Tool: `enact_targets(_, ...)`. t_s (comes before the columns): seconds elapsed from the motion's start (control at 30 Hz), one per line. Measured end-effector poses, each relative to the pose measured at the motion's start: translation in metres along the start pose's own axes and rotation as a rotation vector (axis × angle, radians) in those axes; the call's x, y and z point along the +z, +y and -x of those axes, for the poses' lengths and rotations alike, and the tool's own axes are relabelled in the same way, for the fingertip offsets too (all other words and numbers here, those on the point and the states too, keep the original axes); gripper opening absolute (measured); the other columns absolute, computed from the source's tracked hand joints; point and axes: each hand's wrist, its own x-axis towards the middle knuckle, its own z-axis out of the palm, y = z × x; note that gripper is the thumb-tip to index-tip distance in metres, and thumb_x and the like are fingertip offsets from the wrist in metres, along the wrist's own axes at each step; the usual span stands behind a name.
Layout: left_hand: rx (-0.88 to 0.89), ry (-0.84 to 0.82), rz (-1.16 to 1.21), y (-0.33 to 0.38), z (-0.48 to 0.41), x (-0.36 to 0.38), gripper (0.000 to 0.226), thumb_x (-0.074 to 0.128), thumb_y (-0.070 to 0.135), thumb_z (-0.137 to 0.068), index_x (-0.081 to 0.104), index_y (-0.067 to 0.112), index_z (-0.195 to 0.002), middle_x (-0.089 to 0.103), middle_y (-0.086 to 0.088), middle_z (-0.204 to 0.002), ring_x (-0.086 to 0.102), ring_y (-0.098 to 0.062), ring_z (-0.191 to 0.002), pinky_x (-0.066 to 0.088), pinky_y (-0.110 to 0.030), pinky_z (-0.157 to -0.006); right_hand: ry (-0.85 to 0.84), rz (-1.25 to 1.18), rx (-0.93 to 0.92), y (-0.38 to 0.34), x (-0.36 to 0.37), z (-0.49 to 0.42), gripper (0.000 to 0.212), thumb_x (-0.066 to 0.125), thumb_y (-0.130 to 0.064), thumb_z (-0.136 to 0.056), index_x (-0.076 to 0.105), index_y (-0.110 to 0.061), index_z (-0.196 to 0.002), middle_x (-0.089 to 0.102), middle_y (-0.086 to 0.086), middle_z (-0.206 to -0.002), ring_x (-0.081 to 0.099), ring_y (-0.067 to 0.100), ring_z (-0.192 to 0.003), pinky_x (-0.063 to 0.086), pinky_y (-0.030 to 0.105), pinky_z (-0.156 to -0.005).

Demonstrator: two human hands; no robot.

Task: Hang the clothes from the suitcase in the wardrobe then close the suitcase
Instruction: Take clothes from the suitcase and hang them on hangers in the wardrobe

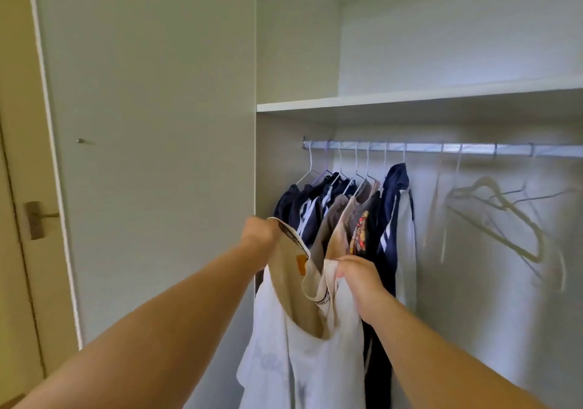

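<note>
You're mid-hanging. Fingers of your left hand (259, 232) and right hand (358, 282) are clamped on the neck edge of a pale shirt (303, 361), which droops below them. Just past your fingertips hang clothes (391, 206) already on the rail (473, 149); empty hangers (485, 183) wait up and right of your right fingers. Next, I judge, a hanger must go through that neck; whether one's inside already, I cannot tell.
</note>
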Motion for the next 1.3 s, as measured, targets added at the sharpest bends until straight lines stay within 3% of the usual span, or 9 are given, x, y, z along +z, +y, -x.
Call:
enact_targets(0.23,0.127,-0.202,0.001,0.04,-0.014,0.092,0.043,0.041,0.006,-0.088,0.043,-0.012,-0.128,0.037,-0.008,-0.066,0.034,-0.019,-0.056,0.029,-0.026,-0.054,0.154,0.084,-0.033,-0.015,-0.064,-0.035,0.01,0.055,-0.007,-0.09,0.063,-0.01,-0.093,0.059,0.01,-0.095,0.055,0.02,-0.08,0.048,0.028,-0.072)
enact_targets(0.37,0.105,-0.347,0.048,0.063,-0.028,0.151,0.065,0.048,0.014,-0.064,0.048,-0.006,-0.126,0.057,-0.03,-0.104,0.058,-0.035,-0.087,0.043,-0.034,-0.072,0.29,0.137,-0.225,-0.025,-0.104,-0.055,0.018,0.052,-0.008,-0.09,0.061,-0.016,-0.076,0.055,0.001,-0.075,0.051,0.018,-0.076,0.045,0.031,-0.074)
enact_targets(0.4,0.099,-0.375,0.06,0.067,-0.026,0.16,0.057,0.051,0.013,-0.068,0.05,-0.004,-0.122,0.046,-0.009,-0.093,0.059,-0.033,-0.091,0.045,-0.033,-0.074,0.317,0.168,-0.26,-0.029,-0.112,-0.059,0.02,0.051,-0.009,-0.09,0.06,-0.017,-0.075,0.054,-0.002,-0.072,0.05,0.018,-0.076,0.043,0.029,-0.073)
enact_targets(0.43,0.109,-0.393,0.07,0.072,-0.027,0.176,0.049,0.05,0.011,-0.079,0.048,-0.005,-0.125,0.046,-0.02,-0.122,0.058,-0.028,-0.085,0.046,-0.029,-0.071,0.349,0.198,-0.297,-0.035,-0.125,-0.071,0.022,0.049,-0.01,-0.091,0.058,-0.019,-0.073,0.052,-0.003,-0.071,0.049,0.018,-0.073,0.042,0.028,-0.07)
enact_targets(0.5,0.14,-0.426,0.096,0.077,-0.029,0.202,0.04,0.04,0.007,-0.092,0.045,-0.002,-0.13,0.054,-0.007,-0.083,0.051,-0.021,-0.068,0.035,-0.023,-0.056,0.385,0.256,-0.324,-0.044,-0.143,-0.091,0.023,0.045,-0.011,-0.092,0.057,-0.02,-0.074,0.051,-0.003,-0.07,0.047,0.015,-0.065,0.041,0.025,-0.062)
enact_targets(0.67,0.093,-0.431,0.118,0.088,-0.058,0.252,0.051,0.034,0.008,-0.098,0.023,0.003,-0.147,0.03,-0.016,-0.145,0.036,-0.03,-0.133,0.036,-0.029,-0.101,0.382,0.413,-0.273,-0.056,-0.161,-0.14,0.02,0.044,-0.006,-0.087,0.049,-0.015,-0.069,0.043,0.003,-0.066,0.04,0.018,-0.062,0.034,0.027,-0.063)
enact_targets(0.83,0.068,-0.453,0.103,0.084,-0.086,0.273,0.051,0.039,0.007,-0.092,0.031,0.003,-0.142,0.045,-0.009,-0.127,0.05,-0.029,-0.103,0.04,-0.03,-0.084,0.335,0.417,-0.163,-0.056,-0.173,-0.17,0.051,0.05,-0.006,-0.091,0.034,-0.007,-0.139,0.048,0.017,-0.129,0.052,0.031,-0.112,0.042,0.029,-0.079)
enact_targets(1.1,0.041,-0.484,0.048,0.079,-0.102,0.291,0.039,0.033,0.006,-0.096,0.04,-0.004,-0.133,0.046,-0.009,-0.082,0.046,-0.019,-0.078,0.037,-0.025,-0.068,0.382,-0.077,0.033,-0.052,-0.188,-0.21,0.019,0.031,0.001,-0.096,0.046,-0.008,-0.09,0.041,0.006,-0.064,0.031,0.015,-0.047,0.024,0.012,-0.027)
enact_targets(1.3,0.031,-0.432,0.032,0.081,-0.098,0.293,0.046,0.035,0.007,-0.093,0.037,-0.004,-0.137,0.04,-0.007,-0.076,0.045,-0.023,-0.075,0.035,-0.025,-0.068,0.392,-0.144,-0.133,-0.057,-0.199,-0.199,0.017,0.037,-0.012,-0.099,0.054,-0.014,-0.096,0.039,0.004,-0.062,0.032,0.015,-0.045,0.025,0.019,-0.035)
